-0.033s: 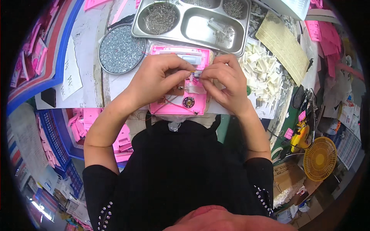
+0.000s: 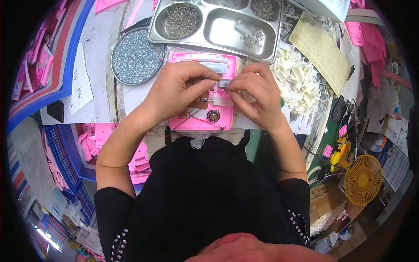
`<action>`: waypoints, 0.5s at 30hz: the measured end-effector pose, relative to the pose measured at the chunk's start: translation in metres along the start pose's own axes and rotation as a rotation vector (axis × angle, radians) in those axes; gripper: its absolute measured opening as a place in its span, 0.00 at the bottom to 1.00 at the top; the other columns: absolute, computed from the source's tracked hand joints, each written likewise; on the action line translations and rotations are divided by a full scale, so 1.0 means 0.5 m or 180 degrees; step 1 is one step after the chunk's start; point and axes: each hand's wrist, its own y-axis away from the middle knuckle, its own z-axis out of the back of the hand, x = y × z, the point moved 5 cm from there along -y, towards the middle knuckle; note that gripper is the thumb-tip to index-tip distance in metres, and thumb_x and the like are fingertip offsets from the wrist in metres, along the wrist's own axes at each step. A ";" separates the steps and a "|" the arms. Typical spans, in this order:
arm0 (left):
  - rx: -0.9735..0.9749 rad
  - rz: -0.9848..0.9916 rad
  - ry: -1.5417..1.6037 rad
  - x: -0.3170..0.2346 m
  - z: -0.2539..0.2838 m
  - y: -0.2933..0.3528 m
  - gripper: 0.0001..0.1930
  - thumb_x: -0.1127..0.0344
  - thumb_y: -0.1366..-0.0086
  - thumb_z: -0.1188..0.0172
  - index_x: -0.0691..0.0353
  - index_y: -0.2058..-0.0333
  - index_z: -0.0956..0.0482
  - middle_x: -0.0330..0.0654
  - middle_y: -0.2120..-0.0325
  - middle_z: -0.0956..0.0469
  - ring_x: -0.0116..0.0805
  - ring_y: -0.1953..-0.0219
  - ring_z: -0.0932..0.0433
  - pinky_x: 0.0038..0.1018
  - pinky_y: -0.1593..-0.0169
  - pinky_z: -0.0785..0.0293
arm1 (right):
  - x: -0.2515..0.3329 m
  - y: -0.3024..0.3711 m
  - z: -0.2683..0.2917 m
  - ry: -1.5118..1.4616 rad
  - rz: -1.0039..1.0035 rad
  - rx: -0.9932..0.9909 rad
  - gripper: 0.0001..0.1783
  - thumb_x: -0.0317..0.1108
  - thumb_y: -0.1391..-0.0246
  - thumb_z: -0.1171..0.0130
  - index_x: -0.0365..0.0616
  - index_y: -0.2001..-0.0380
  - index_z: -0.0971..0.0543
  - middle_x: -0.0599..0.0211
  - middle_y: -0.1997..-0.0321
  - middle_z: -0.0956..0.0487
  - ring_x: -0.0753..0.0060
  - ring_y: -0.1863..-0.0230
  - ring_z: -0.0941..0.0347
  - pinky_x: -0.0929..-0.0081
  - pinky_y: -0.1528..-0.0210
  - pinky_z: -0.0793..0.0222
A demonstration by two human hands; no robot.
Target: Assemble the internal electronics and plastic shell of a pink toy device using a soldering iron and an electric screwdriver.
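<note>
Worktop [image 2: 102,105]: white, cluttered.
Left hand [image 2: 181,87]: finger and thumb pinched, grip hidden.
Right hand [image 2: 258,94]: fingertips at grey part [image 2: 224,83], hold unclear.
Pink casing [image 2: 200,126]: twelve o'clock from me, beneath both.
Thin wire [image 2: 197,118]: could pull loose if my wrist catches it.

A steel compartment tray [image 2: 221,34] holds small metal pieces [image 2: 180,21]. At the tray's lower left, a round dish [image 2: 112,61] brims with silvery screws [image 2: 137,56]; at its lower right, white plastic parts [image 2: 293,74] lie heaped beside a tan sheet [image 2: 321,52].
</note>
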 end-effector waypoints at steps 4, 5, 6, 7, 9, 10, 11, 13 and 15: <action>-0.0430 -0.0674 -0.0784 -0.017 -0.003 0.021 0.05 0.76 0.36 0.37 0.68 0.62 0.17 0.42 0.72 0.21 0.30 0.74 0.18 0.24 0.72 0.19 | 0.016 0.088 0.114 0.0183 -0.0431 -0.0422 0.10 0.20 0.61 0.32 0.40 0.70 0.17 0.61 0.67 0.18 0.57 0.63 0.24 0.63 0.56 0.28; -0.0452 -0.0816 -0.0947 -0.018 -0.005 0.021 0.05 0.75 0.38 0.36 0.66 0.63 0.17 0.42 0.71 0.21 0.32 0.73 0.19 0.27 0.70 0.20 | 0.005 0.155 0.166 0.0201 -0.0879 -0.0900 0.09 0.19 0.55 0.35 0.37 0.67 0.18 0.62 0.67 0.19 0.64 0.63 0.23 0.68 0.56 0.27; -0.0483 -0.0952 -0.1125 -0.018 -0.006 0.021 0.05 0.75 0.39 0.35 0.65 0.64 0.17 0.41 0.71 0.21 0.35 0.72 0.19 0.30 0.69 0.21 | 0.004 0.243 0.211 -0.0109 -0.2028 -0.1934 0.08 0.15 0.47 0.42 0.35 0.65 0.21 0.62 0.62 0.19 0.68 0.60 0.24 0.71 0.53 0.27; -0.0530 -0.1084 -0.1318 -0.019 -0.008 0.021 0.05 0.75 0.41 0.33 0.64 0.65 0.17 0.41 0.70 0.21 0.37 0.71 0.19 0.32 0.68 0.22 | -0.025 0.357 0.277 0.0216 -0.2680 -0.2657 0.08 0.16 0.42 0.44 0.35 0.61 0.22 0.63 0.62 0.20 0.70 0.60 0.25 0.75 0.54 0.27; -0.0662 -0.1376 -0.1660 -0.025 -0.018 0.023 0.05 0.73 0.44 0.32 0.62 0.68 0.18 0.40 0.69 0.22 0.40 0.68 0.21 0.35 0.63 0.26 | -0.044 0.520 0.371 -0.1217 -0.2905 -0.3749 0.10 0.29 0.37 0.40 0.39 0.54 0.25 0.63 0.62 0.22 0.69 0.62 0.27 0.71 0.61 0.28; -0.0726 -0.1543 -0.1842 -0.031 -0.024 0.022 0.06 0.72 0.45 0.31 0.61 0.69 0.18 0.39 0.68 0.22 0.42 0.66 0.22 0.37 0.61 0.28 | -0.047 0.592 0.400 -0.1608 -0.3126 -0.4191 0.13 0.37 0.35 0.40 0.40 0.55 0.24 0.63 0.62 0.23 0.68 0.64 0.28 0.70 0.61 0.30; -0.0744 -0.1545 -0.1971 -0.034 -0.028 0.019 0.06 0.72 0.46 0.31 0.60 0.69 0.18 0.38 0.67 0.22 0.41 0.64 0.23 0.37 0.59 0.30 | -0.052 0.639 0.422 -0.1862 -0.3122 -0.4471 0.13 0.38 0.35 0.40 0.40 0.54 0.25 0.63 0.62 0.23 0.68 0.65 0.30 0.72 0.63 0.31; -0.0788 -0.1525 -0.2212 -0.041 -0.033 0.014 0.06 0.70 0.47 0.30 0.59 0.70 0.18 0.37 0.66 0.22 0.40 0.62 0.25 0.36 0.56 0.34 | -0.053 0.673 0.449 -0.2025 -0.2973 -0.4787 0.14 0.39 0.34 0.41 0.41 0.53 0.25 0.64 0.64 0.24 0.69 0.67 0.32 0.74 0.65 0.33; -0.0801 -0.1554 -0.2305 -0.035 -0.040 0.007 0.06 0.69 0.47 0.30 0.58 0.70 0.18 0.36 0.65 0.23 0.39 0.62 0.26 0.35 0.56 0.37 | -0.068 0.668 0.475 -0.1841 -0.2669 -0.4871 0.14 0.40 0.33 0.43 0.41 0.54 0.25 0.66 0.65 0.25 0.71 0.69 0.34 0.74 0.68 0.34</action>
